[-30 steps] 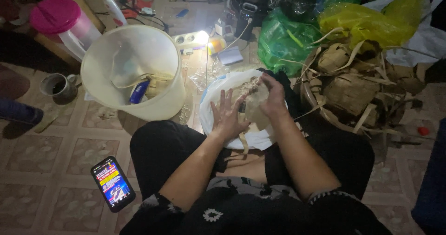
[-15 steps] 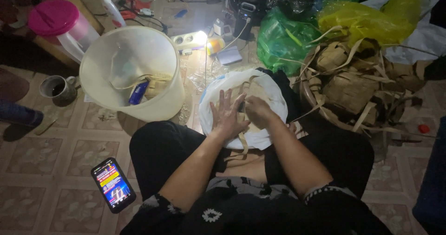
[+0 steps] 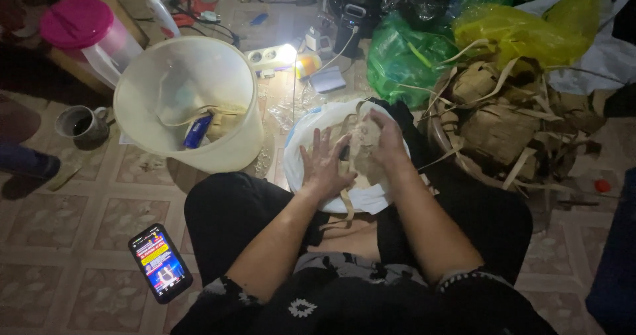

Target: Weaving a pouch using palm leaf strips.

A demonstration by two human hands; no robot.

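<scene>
I sit on a tiled floor with a white bowl [image 3: 306, 131] in front of my knees. My right hand [image 3: 384, 139] grips a pale woven leaf pouch [image 3: 363, 146] held upright over the bowl. My left hand [image 3: 324, 163] lies flat with fingers spread against the pouch's left side, holding nothing itself. Loose leaf strips [image 3: 346, 199] hang from the pouch over the bowl's near rim.
A cream plastic bucket [image 3: 189, 106] with a blue item inside stands left of the bowl. A lit phone [image 3: 159, 262] lies by my left knee. A heap of woven leaf pouches [image 3: 503, 126], green [image 3: 404, 56] and yellow bags [image 3: 523, 30], a mug [image 3: 81, 123], a pink-lidded jug [image 3: 83, 30].
My right hand has lifted the leaf pouch upright again after lowering it into the bowl. My left hand stayed flat against it, shifting slightly.
</scene>
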